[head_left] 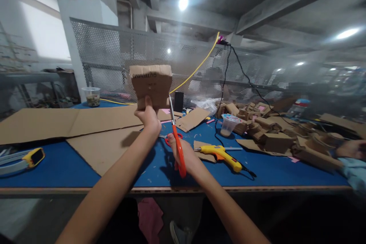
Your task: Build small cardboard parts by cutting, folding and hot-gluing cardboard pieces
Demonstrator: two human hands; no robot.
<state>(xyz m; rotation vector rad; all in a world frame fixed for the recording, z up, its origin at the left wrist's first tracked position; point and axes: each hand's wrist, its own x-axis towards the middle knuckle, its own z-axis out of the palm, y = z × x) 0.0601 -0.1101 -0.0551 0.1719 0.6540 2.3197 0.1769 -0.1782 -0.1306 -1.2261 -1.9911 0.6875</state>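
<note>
My left hand (pixel 148 116) grips a piece of brown cardboard (pixel 151 87) from below and holds it up above the table. Its top edge is bent over and carries black print. In my right hand (pixel 184 152) is a pair of scissors (pixel 179 148) with orange-red handles, blades pointing up. The blades stand close to the cardboard's right edge; whether they touch it I cannot tell. Below my hands a large flat cardboard sheet (pixel 100 148) lies on the blue table (pixel 171 179). To the right of the scissors rests a yellow glue gun (pixel 220 153).
Cut cardboard pieces (pixel 274 137) are heaped at the right, where another person's hand (pixel 353 148) shows. A plastic cup (pixel 229 124) stands behind the glue gun, another cup (pixel 92 96) at the back left. A yellow-and-grey strapped device (pixel 34 158) lies left. Cables hang by the mesh panel (pixel 108 57).
</note>
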